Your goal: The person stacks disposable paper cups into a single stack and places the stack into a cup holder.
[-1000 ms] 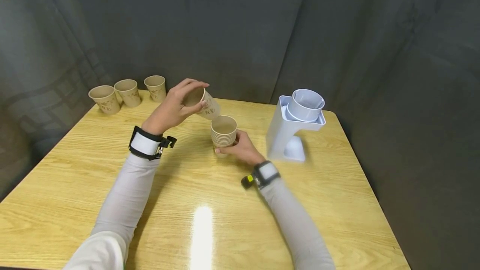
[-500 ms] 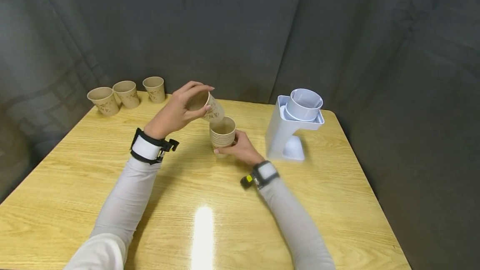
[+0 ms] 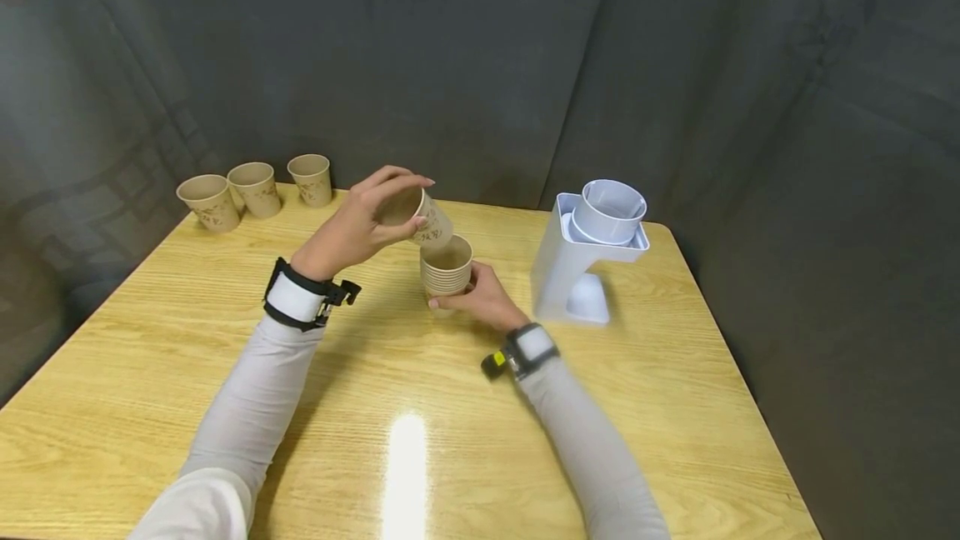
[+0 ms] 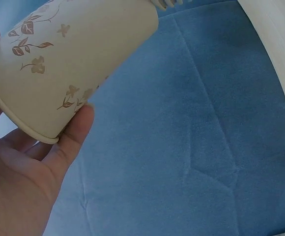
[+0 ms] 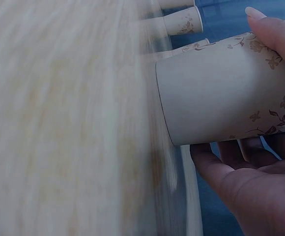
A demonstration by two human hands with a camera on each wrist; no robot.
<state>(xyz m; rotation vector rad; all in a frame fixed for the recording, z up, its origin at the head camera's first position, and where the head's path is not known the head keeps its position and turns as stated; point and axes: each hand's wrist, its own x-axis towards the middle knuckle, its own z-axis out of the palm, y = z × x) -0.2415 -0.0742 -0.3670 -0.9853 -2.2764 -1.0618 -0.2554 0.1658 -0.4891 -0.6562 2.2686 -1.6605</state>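
Observation:
In the head view my left hand (image 3: 348, 227) holds a beige paper cup (image 3: 437, 223) by its rim end. The cup is tipped, its mouth towards my palm and its base down to the right, overlapping the far rim of a cup stack (image 3: 445, 275). Brown leaf and flower prints show on the held cup (image 4: 78, 64) in the left wrist view. My right hand (image 3: 486, 298) grips the upright stack of several nested cups low down, from the right. Seen from the right wrist, thumb and fingers wrap the lowest cup (image 5: 221, 93), whose base is at the tabletop.
Three matching paper cups stand upright at the far left: an outer cup (image 3: 212, 205), a middle cup (image 3: 257, 190) and an inner cup (image 3: 311, 182). A white plastic stand (image 3: 551, 273) with a round white holder (image 3: 611, 215) is right of the stack. Dark curtain (image 3: 480, 65) surrounds the wooden table (image 3: 337, 440).
My left hand has moved slightly right and down with the tipped cup, bringing its base over the stack's rim. My right hand and the stack stay in place.

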